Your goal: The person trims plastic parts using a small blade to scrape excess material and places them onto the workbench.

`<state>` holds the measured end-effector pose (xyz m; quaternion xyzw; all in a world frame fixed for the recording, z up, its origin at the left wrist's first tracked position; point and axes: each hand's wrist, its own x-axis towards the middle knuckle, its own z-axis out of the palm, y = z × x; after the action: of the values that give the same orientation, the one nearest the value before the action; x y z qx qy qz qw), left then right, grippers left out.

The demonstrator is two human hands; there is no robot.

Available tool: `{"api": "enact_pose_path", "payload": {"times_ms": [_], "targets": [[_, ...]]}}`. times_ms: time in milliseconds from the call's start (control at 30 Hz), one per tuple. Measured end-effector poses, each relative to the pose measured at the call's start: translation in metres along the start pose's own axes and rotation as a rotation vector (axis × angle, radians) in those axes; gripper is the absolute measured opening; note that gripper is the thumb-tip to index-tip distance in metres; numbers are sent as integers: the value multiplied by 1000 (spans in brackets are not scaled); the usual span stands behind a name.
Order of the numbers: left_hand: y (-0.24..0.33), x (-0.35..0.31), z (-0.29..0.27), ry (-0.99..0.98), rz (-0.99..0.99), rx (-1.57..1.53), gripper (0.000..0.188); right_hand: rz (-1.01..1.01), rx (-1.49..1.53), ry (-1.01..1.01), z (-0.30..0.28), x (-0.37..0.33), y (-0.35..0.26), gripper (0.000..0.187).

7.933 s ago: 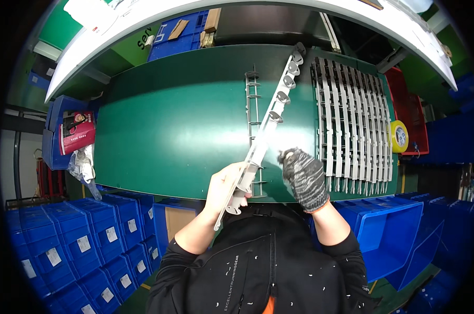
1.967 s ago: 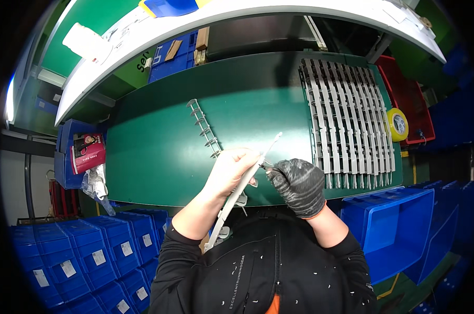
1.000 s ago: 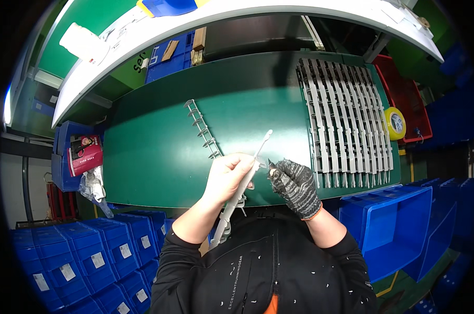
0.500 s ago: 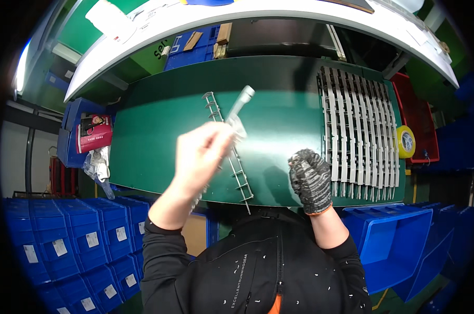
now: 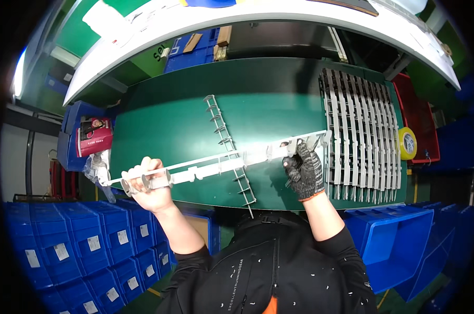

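My bare left hand (image 5: 152,184) is closed around the left end of a long pale grey rail with rounded tabs (image 5: 216,167). My right hand (image 5: 306,175), in a dark grey knitted glove with bare fingertips, grips the same rail near its right end. The rail spans the table, held slightly tilted with its right end higher in the picture. Behind it a thin ladder-like strip with curved cross-pieces (image 5: 219,128) lies slantwise on the green table (image 5: 158,120); the rail hides part of it. Its material I cannot tell.
Many similar rails lie side by side in a row (image 5: 360,131) on the table's right. Beyond them are a yellow tape roll (image 5: 407,143) and a red bin (image 5: 422,125). Blue crates (image 5: 90,240) stack at lower left; an open blue crate (image 5: 391,235) stands at lower right. A white shelf (image 5: 221,18) crosses the far side.
My left hand has moved left and down; the rail has swung from pointing away to lying across the table. My right hand, earlier a fist apart from it, now grips its right end.
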<state>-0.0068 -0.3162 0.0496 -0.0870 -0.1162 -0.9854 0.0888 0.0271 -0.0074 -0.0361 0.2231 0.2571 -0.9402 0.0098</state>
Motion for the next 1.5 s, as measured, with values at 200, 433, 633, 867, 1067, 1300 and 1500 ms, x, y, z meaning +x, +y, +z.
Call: {"api": "enact_pose_path", "payload": {"times_ms": [200,433,633,867,1067,1300,1500], "targets": [[11,-14,-73,10,-386,714,46,-383,-91,152,-1,-4,-52,24],[-61,-11,-58,-531,-859,1178,51,-175,-426,-86,26,-9,-42,18],[-144,-39,-19,-228,-1170,672,46,-392,-1054,-273,52,-18,-32,19],[-131,-36,-12,-25,-1009,723,43,-749,-1529,-228,42,-60,-25,14],[-129,-34,-9,-2,-975,774,42,-741,-1624,-245,37,-63,-5,14],[-130,-34,-6,-40,-986,790,40,-717,-1611,-220,41,-63,-7,15],[-135,-35,-6,-50,-1000,801,28,-750,-1635,-182,38,-64,-10,14]]}}
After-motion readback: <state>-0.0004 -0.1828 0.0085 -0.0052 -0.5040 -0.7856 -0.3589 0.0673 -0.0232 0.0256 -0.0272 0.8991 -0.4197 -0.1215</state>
